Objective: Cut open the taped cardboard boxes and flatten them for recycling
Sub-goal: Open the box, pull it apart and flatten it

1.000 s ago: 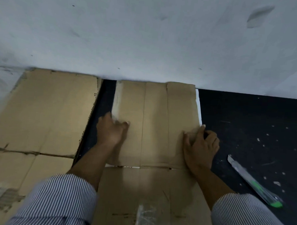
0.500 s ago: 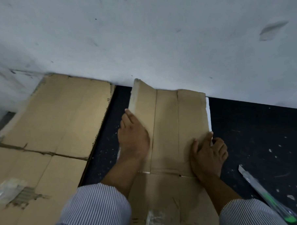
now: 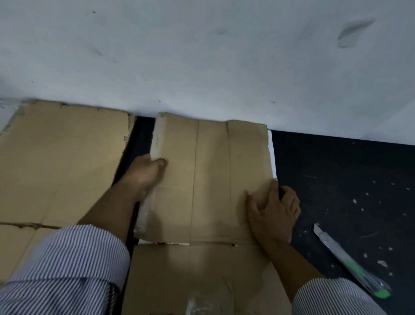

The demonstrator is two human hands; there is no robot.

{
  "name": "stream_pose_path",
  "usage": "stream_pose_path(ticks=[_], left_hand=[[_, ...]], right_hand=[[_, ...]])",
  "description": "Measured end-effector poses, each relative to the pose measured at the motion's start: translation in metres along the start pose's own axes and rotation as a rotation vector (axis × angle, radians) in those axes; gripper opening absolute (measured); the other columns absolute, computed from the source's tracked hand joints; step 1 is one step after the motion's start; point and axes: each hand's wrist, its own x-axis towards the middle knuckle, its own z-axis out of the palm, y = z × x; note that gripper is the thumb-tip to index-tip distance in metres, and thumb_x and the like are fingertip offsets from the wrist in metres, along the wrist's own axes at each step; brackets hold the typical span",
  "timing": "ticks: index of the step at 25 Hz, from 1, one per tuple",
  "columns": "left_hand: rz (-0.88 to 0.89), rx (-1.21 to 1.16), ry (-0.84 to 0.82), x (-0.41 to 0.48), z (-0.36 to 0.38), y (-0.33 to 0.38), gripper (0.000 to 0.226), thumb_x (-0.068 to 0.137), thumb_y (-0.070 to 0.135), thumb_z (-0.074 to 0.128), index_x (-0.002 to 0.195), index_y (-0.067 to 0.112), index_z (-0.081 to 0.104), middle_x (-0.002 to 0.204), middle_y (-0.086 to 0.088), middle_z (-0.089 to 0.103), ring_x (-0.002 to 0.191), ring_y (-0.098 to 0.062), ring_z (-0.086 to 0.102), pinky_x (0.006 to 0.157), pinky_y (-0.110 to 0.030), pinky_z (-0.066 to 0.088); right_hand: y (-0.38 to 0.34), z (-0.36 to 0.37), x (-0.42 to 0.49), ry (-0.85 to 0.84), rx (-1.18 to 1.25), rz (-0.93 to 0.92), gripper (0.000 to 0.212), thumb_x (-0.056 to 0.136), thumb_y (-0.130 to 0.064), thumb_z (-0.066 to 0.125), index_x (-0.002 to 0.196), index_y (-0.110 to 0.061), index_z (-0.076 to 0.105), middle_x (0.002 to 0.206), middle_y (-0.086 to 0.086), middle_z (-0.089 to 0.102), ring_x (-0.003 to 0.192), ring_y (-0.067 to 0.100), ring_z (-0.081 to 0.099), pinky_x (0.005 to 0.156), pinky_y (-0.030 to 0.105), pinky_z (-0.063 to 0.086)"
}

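- Centre box (image 3: 208, 181): cut open and lying flat on the dark floor (image 3: 343, 175), with its far edge against the white wall (image 3: 206, 50); the panels are creased but level
- Left hand (image 3: 145, 176): grips the box's left edge, thumb on top, fingers curled out of sight below the edge
- Right hand (image 3: 273, 212): grips the right edge, thumb and forefinger on the top face, other fingers curled over the side
- Second box (image 3: 59, 162): flattened, lying just beside the centre box on the left
- Knife (image 3: 349, 261): lying on the floor to the right, held by neither hand
- Assessment: cutting appears complete for both boxes in view; what is left is probably pressing the centre box flat or stacking it; clear tape (image 3: 142, 216) clings to its left edge
- Markings: no brand, label or legible writing; faint marks near the far left corner are too small to read
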Motion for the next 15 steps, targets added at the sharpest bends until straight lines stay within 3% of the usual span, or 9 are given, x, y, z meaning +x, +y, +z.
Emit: stream_pose_path(ticks=[3,6,10,13,15], left_hand=[[-0.07,-0.158,-0.078,-0.003,-0.005,0.0,0.022,0.099,0.022,0.063,0.12,0.015,0.064,0.111,-0.012,0.069,0.103,-0.031,0.065,0.082,-0.039,0.056],[-0.012,-0.095,0.055,-0.002,-0.002,-0.01,0.022,0.098,0.023,0.064,0.119,0.017,0.06,0.101,-0.008,0.066,0.09,-0.023,0.061,0.085,-0.035,0.053],[0.013,-0.103,0.125,-0.001,0.007,-0.014,0.014,0.099,0.022,0.063,0.11,0.014,0.059,0.084,-0.004,0.06,0.07,-0.016,0.053,0.061,-0.027,0.046],[0.051,-0.041,0.192,0.0,0.012,-0.02,0.018,0.099,0.026,0.062,0.113,0.014,0.059,0.089,-0.005,0.063,0.075,-0.018,0.058,0.066,-0.029,0.051],[0.132,0.082,0.256,0.0,0.016,-0.028,0.03,0.099,0.033,0.06,0.117,0.009,0.06,0.101,-0.009,0.066,0.088,-0.024,0.063,0.078,-0.035,0.056]], right_hand=[[-0.003,0.001,0.003,0.045,0.101,0.055,0.077,0.086,-0.062,0.061,0.142,-0.013,0.041,0.141,0.013,0.036,0.136,0.032,0.03,0.117,0.049,0.019],[-0.014,-0.01,0.023,0.003,0.257,0.237,0.061,0.085,-0.058,0.065,0.122,-0.011,0.052,0.136,0.012,0.038,0.13,0.034,0.033,0.115,0.049,0.021],[-0.009,-0.019,0.049,-0.08,0.289,0.304,0.038,0.096,-0.048,0.057,0.11,-0.012,0.057,0.136,0.012,0.036,0.128,0.034,0.035,0.114,0.047,0.02],[-0.008,-0.011,0.049,-0.022,0.191,0.276,0.039,0.095,-0.047,0.06,0.107,-0.01,0.058,0.132,0.014,0.039,0.123,0.034,0.039,0.11,0.047,0.024],[-0.009,-0.005,0.047,0.037,0.123,0.227,0.042,0.094,-0.048,0.06,0.107,-0.009,0.057,0.128,0.016,0.042,0.119,0.035,0.041,0.107,0.047,0.026]])
